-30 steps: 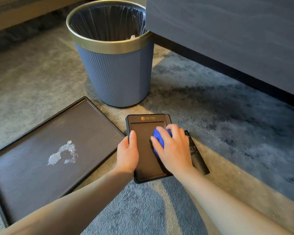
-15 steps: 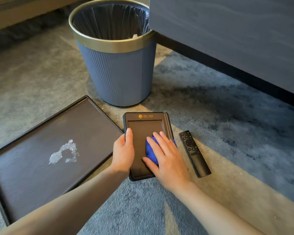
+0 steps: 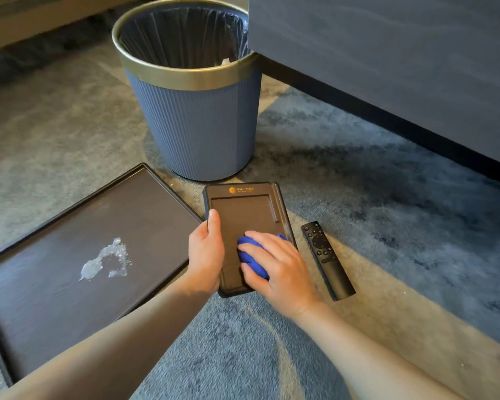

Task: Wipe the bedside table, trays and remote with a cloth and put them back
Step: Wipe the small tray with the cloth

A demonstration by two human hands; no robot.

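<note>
Left hand (image 3: 206, 255) grips the small, stiff, light brown plastic tray (image 3: 244, 209) by its edge; right hand (image 3: 277, 265) presses a soft bunched blue cloth (image 3: 250, 256) on it.

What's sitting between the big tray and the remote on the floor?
The small tray, in the head view. The left hand holds its edge and the right hand presses a blue cloth onto it.

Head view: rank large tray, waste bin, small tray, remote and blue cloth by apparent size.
1. large tray and waste bin: alike, tray nearer, unranked.
2. small tray
3. remote
4. blue cloth, mostly hidden under the right hand.
</note>
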